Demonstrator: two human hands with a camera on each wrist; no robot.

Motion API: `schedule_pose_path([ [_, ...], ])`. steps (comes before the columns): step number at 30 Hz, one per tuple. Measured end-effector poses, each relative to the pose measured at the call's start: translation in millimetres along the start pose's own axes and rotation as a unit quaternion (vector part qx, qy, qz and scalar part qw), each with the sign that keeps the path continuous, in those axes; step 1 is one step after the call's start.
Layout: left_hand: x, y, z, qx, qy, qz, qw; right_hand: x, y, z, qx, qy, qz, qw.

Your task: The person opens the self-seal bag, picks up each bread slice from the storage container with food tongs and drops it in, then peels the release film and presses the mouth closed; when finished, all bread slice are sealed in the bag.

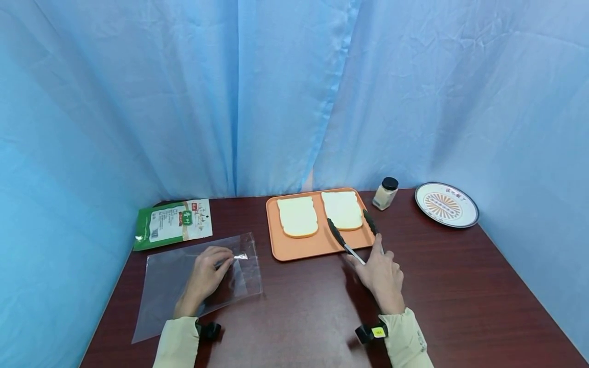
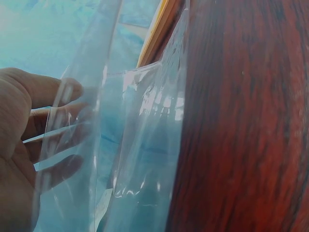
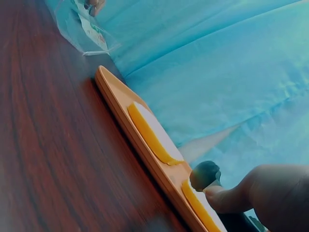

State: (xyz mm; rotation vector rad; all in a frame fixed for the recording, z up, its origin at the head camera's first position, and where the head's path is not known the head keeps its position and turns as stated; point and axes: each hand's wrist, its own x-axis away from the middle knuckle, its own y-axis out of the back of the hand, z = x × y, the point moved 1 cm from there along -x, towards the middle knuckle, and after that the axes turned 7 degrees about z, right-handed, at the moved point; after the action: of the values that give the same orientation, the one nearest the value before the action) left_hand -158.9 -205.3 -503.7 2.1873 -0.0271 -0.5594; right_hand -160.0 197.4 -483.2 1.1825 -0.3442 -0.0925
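Note:
My left hand [image 1: 209,273] holds the upper layer of a clear plastic bag [image 1: 167,278] that lies on the table at the left. In the left wrist view the bag [image 2: 145,140] stands raised off the wood, and several fingertips show through the film. My right hand [image 1: 381,276] grips tongs [image 1: 338,234] with dark tips and metal arms. The tongs' spread tips stand on either side of the right bread slice [image 1: 342,209]; contact with it cannot be told. A second slice [image 1: 297,217] lies beside it on the orange tray [image 1: 299,251].
A green and white food packet [image 1: 172,223] lies behind the bag. Right of the tray stands a small jar [image 1: 385,194] with a black lid, and farther right lies a patterned plate [image 1: 446,204]. Blue curtains [image 1: 285,102] hang around the dark wooden table [image 1: 294,317].

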Motion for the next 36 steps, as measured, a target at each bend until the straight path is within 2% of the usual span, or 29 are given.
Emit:
schedule_pose_path([
  [8,0.3,-0.7,0.2,-0.002,0.005,0.003,1.0,-1.9,-4,9,-0.006,-0.024,0.0,0.9997],
  [15,-0.7,-2.2,0.7,-0.006,-0.002,0.0,1.0,-1.5,-8,12,-0.009,-0.043,0.017,0.9989],
  [27,0.8,-4.1,1.4,-0.009,-0.007,-0.008,0.9999,-8.6,-16,13,-0.01,-0.026,-0.005,0.9996],
  [36,-1.4,-3.5,-1.0,-0.006,0.004,0.005,1.0,-11.7,-14,6,-0.001,0.008,-0.032,0.9994],
])
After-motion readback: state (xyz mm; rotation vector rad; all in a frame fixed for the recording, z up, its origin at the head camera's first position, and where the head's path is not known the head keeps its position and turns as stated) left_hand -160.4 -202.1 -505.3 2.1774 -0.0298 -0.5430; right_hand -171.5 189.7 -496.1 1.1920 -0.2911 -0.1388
